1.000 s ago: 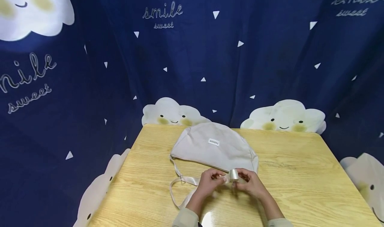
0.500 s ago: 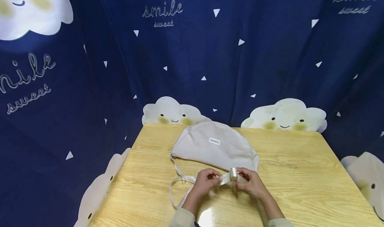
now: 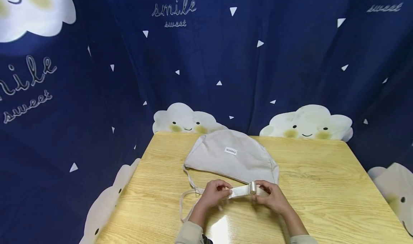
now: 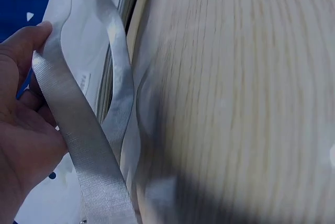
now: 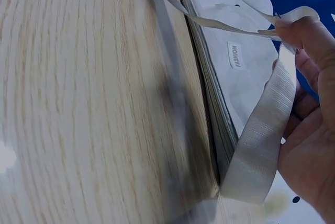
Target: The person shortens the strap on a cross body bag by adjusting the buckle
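A pale beige shoulder bag [image 3: 230, 156] with a small "FASHION" label lies flat toward the far side of the wooden table. My left hand [image 3: 214, 193] pinches its webbing strap [image 3: 239, 191] between thumb and fingers, in front of the zipped edge. On the other side, my right hand [image 3: 271, 194] pinches the strap beside a shiny loop of webbing [image 3: 252, 188]. Between the hands the strap runs nearly straight. In the right wrist view, a wide strap loop [image 5: 256, 135] hangs below the right thumb and finger. The left wrist view has the strap [image 4: 78, 103] crossing the left palm.
Slack strap [image 3: 181, 206] curls on the table left of the left hand. The wooden table [image 3: 322, 186] extends to both sides. A dark blue curtain [image 3: 200, 57] with clouds and white triangles hangs behind and around it.
My left hand has moved left along the strap, and the stretch between the hands has grown longer. The right hand stays nearly in place, still gripping. The bag has not moved.
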`<act>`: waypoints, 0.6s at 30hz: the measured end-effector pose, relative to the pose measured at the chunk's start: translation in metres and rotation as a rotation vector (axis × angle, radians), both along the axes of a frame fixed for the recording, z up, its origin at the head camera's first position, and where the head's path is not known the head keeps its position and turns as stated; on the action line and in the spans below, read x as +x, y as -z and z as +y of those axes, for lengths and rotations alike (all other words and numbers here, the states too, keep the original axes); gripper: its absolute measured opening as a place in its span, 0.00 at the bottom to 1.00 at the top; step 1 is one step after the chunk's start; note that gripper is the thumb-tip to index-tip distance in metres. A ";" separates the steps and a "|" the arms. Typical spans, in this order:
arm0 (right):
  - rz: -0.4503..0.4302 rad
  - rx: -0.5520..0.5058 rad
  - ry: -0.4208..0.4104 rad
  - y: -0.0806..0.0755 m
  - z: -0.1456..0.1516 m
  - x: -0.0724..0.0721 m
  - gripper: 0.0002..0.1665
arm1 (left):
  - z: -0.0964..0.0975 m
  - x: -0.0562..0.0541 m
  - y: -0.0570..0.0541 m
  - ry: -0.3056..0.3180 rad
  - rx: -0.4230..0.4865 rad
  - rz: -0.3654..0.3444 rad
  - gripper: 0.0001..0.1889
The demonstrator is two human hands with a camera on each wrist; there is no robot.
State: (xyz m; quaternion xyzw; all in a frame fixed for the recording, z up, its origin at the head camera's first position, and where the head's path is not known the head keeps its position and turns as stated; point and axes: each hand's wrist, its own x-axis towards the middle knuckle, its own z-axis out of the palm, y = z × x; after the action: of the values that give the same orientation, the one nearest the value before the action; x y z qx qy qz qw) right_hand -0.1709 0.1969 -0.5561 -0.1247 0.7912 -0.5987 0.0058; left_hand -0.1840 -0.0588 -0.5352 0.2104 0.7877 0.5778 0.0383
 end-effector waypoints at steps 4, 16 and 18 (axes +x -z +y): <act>-0.004 0.012 0.016 -0.021 -0.002 0.007 0.25 | -0.005 -0.012 0.019 -0.015 -0.024 0.005 0.04; 0.029 0.072 0.042 -0.018 0.004 0.005 0.25 | -0.020 -0.024 0.031 -0.023 -0.042 0.020 0.03; 0.013 0.106 0.053 -0.010 0.007 0.003 0.25 | -0.022 -0.024 0.030 -0.020 -0.040 0.017 0.04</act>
State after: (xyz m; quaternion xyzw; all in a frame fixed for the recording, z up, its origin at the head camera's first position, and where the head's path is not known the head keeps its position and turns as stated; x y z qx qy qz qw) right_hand -0.1679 0.2043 -0.5465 -0.1071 0.8248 -0.5552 -0.0088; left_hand -0.2084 -0.0810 -0.5653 0.2066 0.8014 0.5605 0.0301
